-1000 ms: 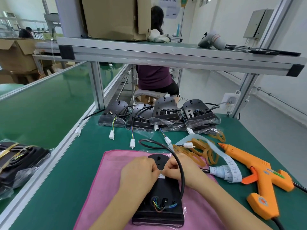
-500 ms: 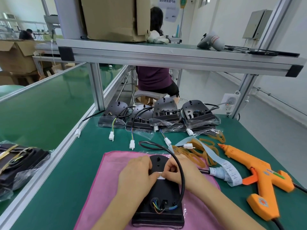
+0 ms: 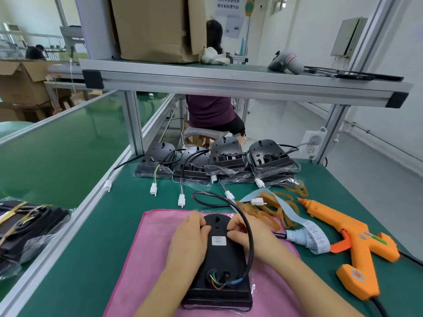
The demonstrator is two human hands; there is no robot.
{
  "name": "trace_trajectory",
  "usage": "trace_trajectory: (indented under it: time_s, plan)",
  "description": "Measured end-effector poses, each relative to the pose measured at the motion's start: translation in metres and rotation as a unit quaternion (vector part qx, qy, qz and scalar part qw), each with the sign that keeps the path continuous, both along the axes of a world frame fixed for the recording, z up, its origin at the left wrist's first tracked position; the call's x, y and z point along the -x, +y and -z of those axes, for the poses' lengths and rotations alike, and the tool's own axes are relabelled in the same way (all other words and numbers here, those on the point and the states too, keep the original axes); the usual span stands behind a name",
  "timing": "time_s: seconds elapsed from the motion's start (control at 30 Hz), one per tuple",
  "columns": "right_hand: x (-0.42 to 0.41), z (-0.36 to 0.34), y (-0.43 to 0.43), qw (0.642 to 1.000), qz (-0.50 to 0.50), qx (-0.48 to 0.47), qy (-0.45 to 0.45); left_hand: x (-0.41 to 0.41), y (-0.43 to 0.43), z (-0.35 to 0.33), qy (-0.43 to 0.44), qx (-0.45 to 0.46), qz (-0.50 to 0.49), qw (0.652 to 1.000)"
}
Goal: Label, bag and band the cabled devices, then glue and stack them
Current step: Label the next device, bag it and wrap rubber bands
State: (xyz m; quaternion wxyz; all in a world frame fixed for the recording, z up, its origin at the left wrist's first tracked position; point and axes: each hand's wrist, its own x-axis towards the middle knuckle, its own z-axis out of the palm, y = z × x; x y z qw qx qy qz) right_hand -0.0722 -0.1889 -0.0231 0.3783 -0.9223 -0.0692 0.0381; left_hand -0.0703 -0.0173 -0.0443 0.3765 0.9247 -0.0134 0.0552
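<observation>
Device [image 3: 218, 259] flat on the pink cloth [image 3: 146, 248], between both hands. Left hand [image 3: 190, 239] at nine o'clock, right hand [image 3: 247, 234] at three, both curled round its edges, label [image 3: 219, 240] between the thumbs.

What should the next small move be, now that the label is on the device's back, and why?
Probably gather the loose cable onto the black device, ready for bagging. The white label lies flat on its back and the left hand and right hand grip its sides, but the cable arcs over the right hand onto the table.
</observation>
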Motion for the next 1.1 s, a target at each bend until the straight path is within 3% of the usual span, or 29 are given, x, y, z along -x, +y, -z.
trace_trajectory:
  time_s: [0.13,0.23,0.33,0.4,0.6,0.8,0.93,1.1]
  plan:
    - [0.013,-0.005,-0.016,0.986,0.082,-0.142,0.018,0.007,0.021,-0.004,0.033,0.024,-0.023,0.999]
    - [0.036,-0.011,-0.031,0.966,0.147,-0.196,0.076,0.019,0.038,-0.005,0.086,-0.084,-0.023,0.993]
    - [0.062,-0.015,-0.036,0.962,0.077,-0.157,0.209,0.035,0.036,-0.004,0.136,-0.138,0.015,0.981]
    - [0.072,-0.011,-0.030,0.964,0.022,-0.129,0.233,0.041,0.029,-0.003,0.153,-0.122,0.021,0.980]
    - [0.077,0.001,-0.012,0.959,0.046,-0.182,0.212,0.042,0.026,0.000,0.178,0.025,0.019,0.983]
    - [0.081,0.001,-0.007,0.952,0.073,-0.216,0.206,0.038,0.025,-0.002,0.219,0.207,0.022,0.953]
    - [0.081,-0.003,-0.004,0.952,0.089,-0.261,0.132,0.038,0.019,-0.011,0.212,0.373,-0.014,0.903]
    - [0.078,-0.013,0.000,0.954,0.128,-0.270,0.036,0.037,0.010,-0.023,0.150,0.436,-0.018,0.887]
